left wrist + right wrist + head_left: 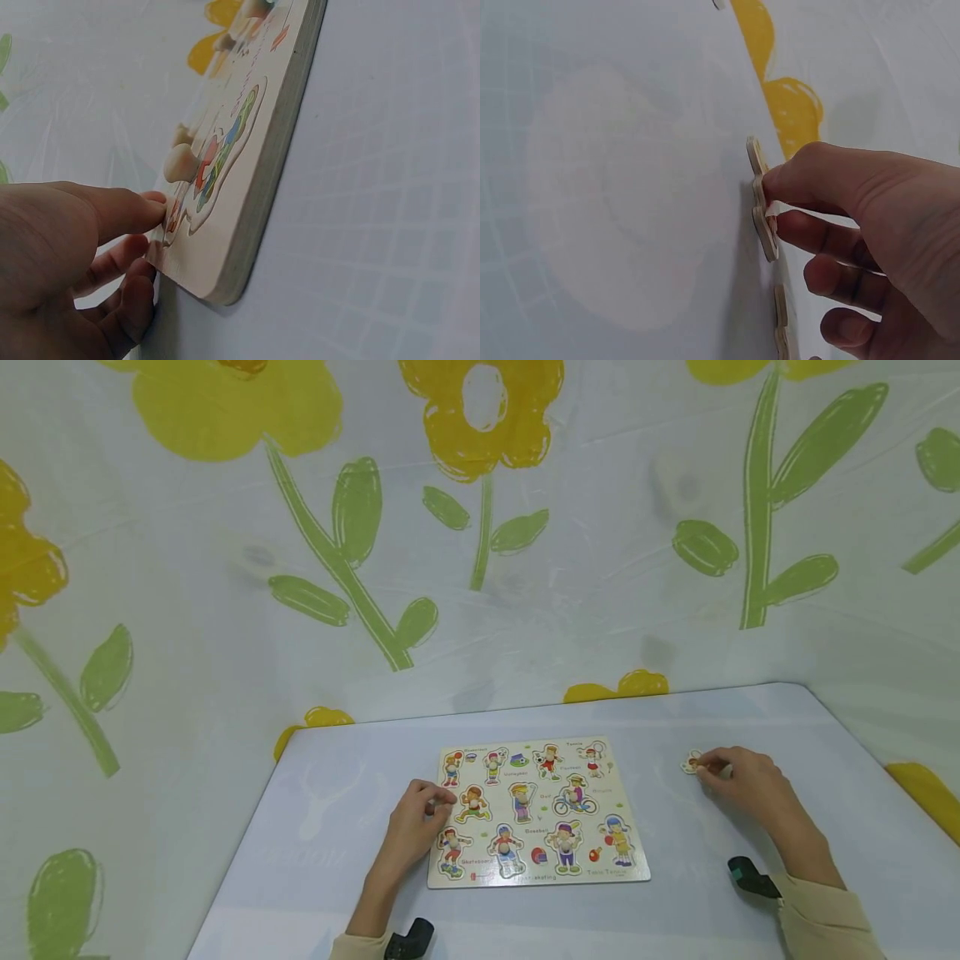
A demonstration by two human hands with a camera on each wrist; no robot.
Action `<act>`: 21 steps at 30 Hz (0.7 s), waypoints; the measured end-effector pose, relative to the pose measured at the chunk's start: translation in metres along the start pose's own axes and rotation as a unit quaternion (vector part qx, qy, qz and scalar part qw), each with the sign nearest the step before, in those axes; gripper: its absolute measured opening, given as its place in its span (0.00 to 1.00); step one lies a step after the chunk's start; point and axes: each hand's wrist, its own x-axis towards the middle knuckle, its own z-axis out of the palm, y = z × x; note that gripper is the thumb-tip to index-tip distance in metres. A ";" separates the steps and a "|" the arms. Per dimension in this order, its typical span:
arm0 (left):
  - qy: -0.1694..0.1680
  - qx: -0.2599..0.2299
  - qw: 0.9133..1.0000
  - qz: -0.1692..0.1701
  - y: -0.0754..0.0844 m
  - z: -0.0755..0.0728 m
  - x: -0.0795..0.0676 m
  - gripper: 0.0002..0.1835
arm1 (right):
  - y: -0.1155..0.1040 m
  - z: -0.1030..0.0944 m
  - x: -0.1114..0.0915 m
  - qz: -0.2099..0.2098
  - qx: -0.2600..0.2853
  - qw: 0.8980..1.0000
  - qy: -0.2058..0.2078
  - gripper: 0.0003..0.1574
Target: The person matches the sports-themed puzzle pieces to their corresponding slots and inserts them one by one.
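Observation:
A wooden puzzle board [540,810] with pictures of children at sports lies flat on the table. My left hand [417,820] is at its left edge, beside the running figure [472,804]. In the left wrist view, the thumb [146,214] rests at the board's edge with the fingers bent close beside it. Round wooden knobs [180,163] stand up from the board. Off to the right, my right hand [750,785] pinches a small wooden puzzle piece [759,199] between thumb and index finger. The piece stays close to the table; its picture is mostly hidden.
A second wooden piece [781,322] lies close to the right hand in the right wrist view. The white table [315,827] meets a cloth [585,610] with printed flowers behind it. A dark wrist device [752,877] shows at each sleeve.

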 end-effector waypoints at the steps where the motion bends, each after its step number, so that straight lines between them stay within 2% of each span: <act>1: 0.000 0.000 1.000 0.000 0.000 0.000 0.000 0.05 | 0.000 0.001 0.000 -0.003 0.000 1.000 0.002 0.15; 21: 0.004 0.002 1.000 -0.003 0.000 0.001 0.000 0.05 | -0.002 0.004 0.001 -0.009 0.005 1.000 0.009 0.12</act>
